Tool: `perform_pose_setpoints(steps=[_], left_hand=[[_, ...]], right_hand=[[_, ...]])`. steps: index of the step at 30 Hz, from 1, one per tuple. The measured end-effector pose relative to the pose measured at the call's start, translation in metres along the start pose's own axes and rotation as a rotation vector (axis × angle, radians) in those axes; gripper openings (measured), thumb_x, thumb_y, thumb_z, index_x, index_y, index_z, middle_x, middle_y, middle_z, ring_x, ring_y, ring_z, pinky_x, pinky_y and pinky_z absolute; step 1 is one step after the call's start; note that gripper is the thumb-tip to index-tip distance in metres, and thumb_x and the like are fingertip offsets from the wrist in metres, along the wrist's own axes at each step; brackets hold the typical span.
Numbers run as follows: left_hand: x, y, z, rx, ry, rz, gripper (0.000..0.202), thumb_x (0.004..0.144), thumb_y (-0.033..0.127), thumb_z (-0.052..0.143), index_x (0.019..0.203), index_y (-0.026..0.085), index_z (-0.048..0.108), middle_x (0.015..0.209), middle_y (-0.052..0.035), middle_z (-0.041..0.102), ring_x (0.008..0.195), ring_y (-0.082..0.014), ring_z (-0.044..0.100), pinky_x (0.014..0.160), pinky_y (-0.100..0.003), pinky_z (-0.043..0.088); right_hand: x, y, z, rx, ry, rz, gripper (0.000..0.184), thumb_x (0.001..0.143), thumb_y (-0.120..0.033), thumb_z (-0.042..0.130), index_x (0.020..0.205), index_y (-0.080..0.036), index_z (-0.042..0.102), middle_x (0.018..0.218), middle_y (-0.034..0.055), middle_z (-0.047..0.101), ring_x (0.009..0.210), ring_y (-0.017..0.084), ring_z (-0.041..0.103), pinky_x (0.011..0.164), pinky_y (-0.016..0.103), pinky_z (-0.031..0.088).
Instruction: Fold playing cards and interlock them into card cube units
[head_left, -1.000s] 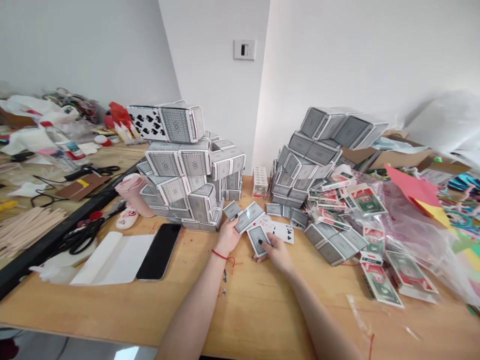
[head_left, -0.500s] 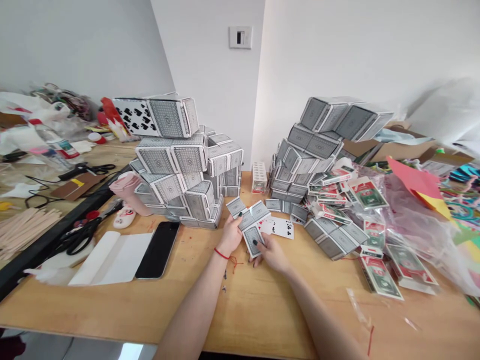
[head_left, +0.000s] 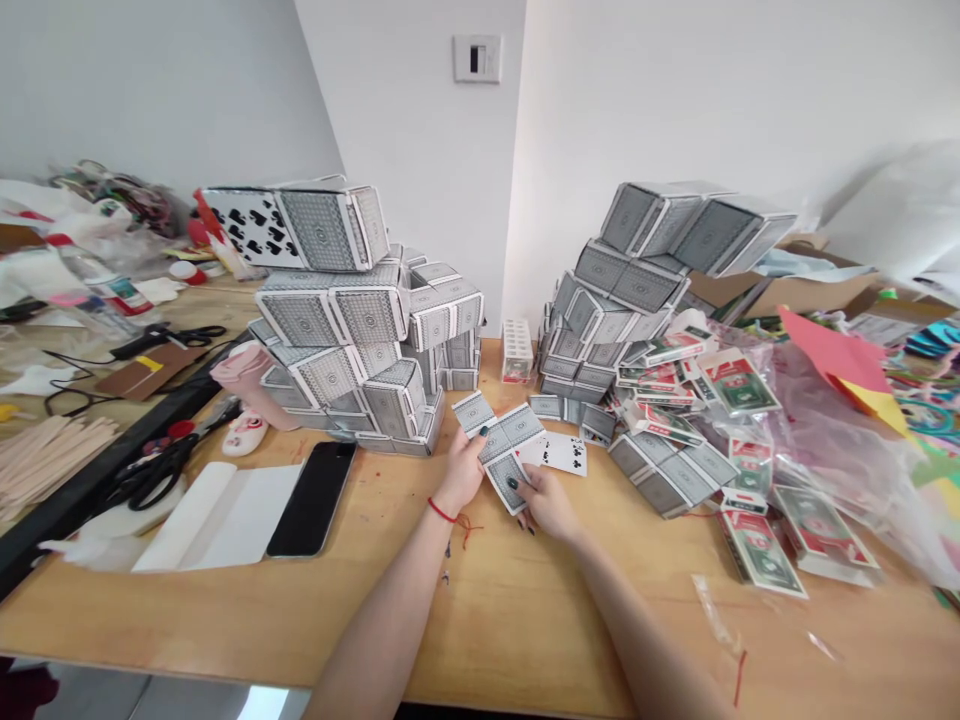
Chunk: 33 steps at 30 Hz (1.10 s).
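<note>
1. The left hand is half closed, pinching one side of a loose fan of grey-backed playing cards; the grip seems meant to keep the cards spread.
2. The right hand, also half closed, holds the fan's lower card from the other side, so both hands share the fan above the table.
3. Face-up cards lie just beyond the right hand.
4. Card boxes rise ahead of the left hand, stacked crosswise, probably for steadiness; a second stack stands ahead of the right hand.
5. A phone lies left of the left hand.
</note>
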<state>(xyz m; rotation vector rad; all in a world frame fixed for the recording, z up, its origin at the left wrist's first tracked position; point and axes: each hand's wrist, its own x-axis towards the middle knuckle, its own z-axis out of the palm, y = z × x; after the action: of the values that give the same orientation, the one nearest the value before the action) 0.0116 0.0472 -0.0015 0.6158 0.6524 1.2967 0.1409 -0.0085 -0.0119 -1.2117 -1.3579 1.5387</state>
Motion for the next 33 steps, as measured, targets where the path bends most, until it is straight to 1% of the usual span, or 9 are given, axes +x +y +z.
perform_pose_setpoints(steps=[5, 9, 12, 15, 18, 21, 23, 26, 33], left_hand=[[-0.004, -0.003, 0.005, -0.027, 0.035, -0.002, 0.024, 0.07, 0.012, 0.06, 0.091, 0.02, 0.059, 0.1, -0.005, 0.064, 0.102, -0.0236, 0.054, 0.091, -0.038, 0.038], [-0.005, -0.004, 0.006, -0.029, 0.017, -0.052, 0.025, 0.068, 0.013, 0.06, 0.092, 0.019, 0.06, 0.095, -0.0044, 0.066, 0.098, -0.0237, 0.056, 0.09, -0.038, 0.038], [-0.004, 0.004, 0.007, -0.107, -0.053, -0.07, 0.025, 0.068, 0.017, 0.059, 0.093, 0.015, 0.06, 0.096, -0.0072, 0.066, 0.099, -0.0249, 0.056, 0.09, -0.038, 0.037], [-0.002, 0.017, 0.006, -0.191, -0.126, -0.09, 0.03, 0.074, 0.029, 0.053, 0.1, 0.014, 0.058, 0.104, -0.0111, 0.062, 0.103, -0.0253, 0.053, 0.09, -0.04, 0.037], [0.001, 0.025, 0.003, -0.285, -0.072, -0.058, 0.032, 0.077, 0.037, 0.049, 0.104, 0.021, 0.054, 0.1, -0.0082, 0.062, 0.096, -0.0234, 0.056, 0.086, -0.041, 0.04], [0.005, 0.025, 0.001, -0.308, 0.027, -0.048, 0.029, 0.077, 0.044, 0.048, 0.095, 0.022, 0.056, 0.077, -0.0035, 0.062, 0.075, -0.019, 0.06, 0.079, -0.04, 0.043], [0.006, 0.024, 0.002, -0.302, 0.093, -0.044, 0.028, 0.076, 0.047, 0.047, 0.084, 0.021, 0.056, 0.066, -0.0009, 0.059, 0.064, -0.0159, 0.058, 0.074, -0.037, 0.045], [0.007, 0.023, 0.005, -0.299, 0.15, -0.052, 0.029, 0.075, 0.048, 0.049, 0.072, 0.019, 0.053, 0.063, -0.0007, 0.057, 0.057, -0.0134, 0.055, 0.069, -0.034, 0.046], [0.007, 0.024, 0.007, -0.301, 0.113, -0.043, 0.027, 0.074, 0.046, 0.05, 0.07, 0.019, 0.05, 0.064, -0.0004, 0.056, 0.052, -0.0107, 0.051, 0.065, -0.031, 0.047]], right_hand=[[0.003, 0.005, 0.001, 0.006, 0.083, -0.015, 0.024, 0.077, -0.041, 0.046, 0.068, -0.019, 0.043, 0.034, -0.0084, 0.044, 0.024, 0.007, 0.034, 0.027, 0.017, 0.023], [0.004, 0.004, 0.0, 0.045, 0.068, -0.022, 0.024, 0.077, -0.042, 0.047, 0.069, -0.019, 0.041, 0.035, -0.0088, 0.045, 0.024, 0.006, 0.035, 0.027, 0.017, 0.024], [0.002, 0.001, 0.001, 0.111, -0.029, -0.01, 0.026, 0.075, -0.044, 0.049, 0.073, -0.019, 0.041, 0.039, -0.008, 0.049, 0.025, 0.007, 0.039, 0.026, 0.017, 0.027], [-0.001, -0.002, 0.005, 0.193, -0.165, 0.044, 0.031, 0.073, -0.046, 0.054, 0.08, -0.019, 0.041, 0.05, -0.0043, 0.057, 0.033, 0.011, 0.051, 0.03, 0.019, 0.038], [-0.004, -0.005, 0.009, 0.271, -0.277, 0.118, 0.035, 0.07, -0.046, 0.058, 0.083, -0.017, 0.042, 0.061, 0.0001, 0.062, 0.045, 0.014, 0.06, 0.039, 0.023, 0.047], [-0.005, -0.007, 0.012, 0.325, -0.347, 0.161, 0.035, 0.069, -0.045, 0.06, 0.079, -0.016, 0.043, 0.065, 0.0024, 0.063, 0.049, 0.015, 0.062, 0.045, 0.024, 0.05], [-0.005, -0.006, 0.014, 0.347, -0.334, 0.158, 0.035, 0.068, -0.045, 0.061, 0.078, -0.016, 0.044, 0.063, 0.0019, 0.063, 0.047, 0.014, 0.061, 0.042, 0.023, 0.048], [-0.003, -0.001, 0.017, 0.349, -0.25, 0.145, 0.035, 0.066, -0.044, 0.063, 0.078, -0.017, 0.044, 0.057, -0.0008, 0.061, 0.041, 0.012, 0.057, 0.036, 0.019, 0.043], [-0.001, 0.002, 0.023, 0.301, -0.125, 0.145, 0.034, 0.064, -0.044, 0.063, 0.073, -0.017, 0.045, 0.05, -0.0039, 0.056, 0.034, 0.01, 0.053, 0.03, 0.017, 0.036]])
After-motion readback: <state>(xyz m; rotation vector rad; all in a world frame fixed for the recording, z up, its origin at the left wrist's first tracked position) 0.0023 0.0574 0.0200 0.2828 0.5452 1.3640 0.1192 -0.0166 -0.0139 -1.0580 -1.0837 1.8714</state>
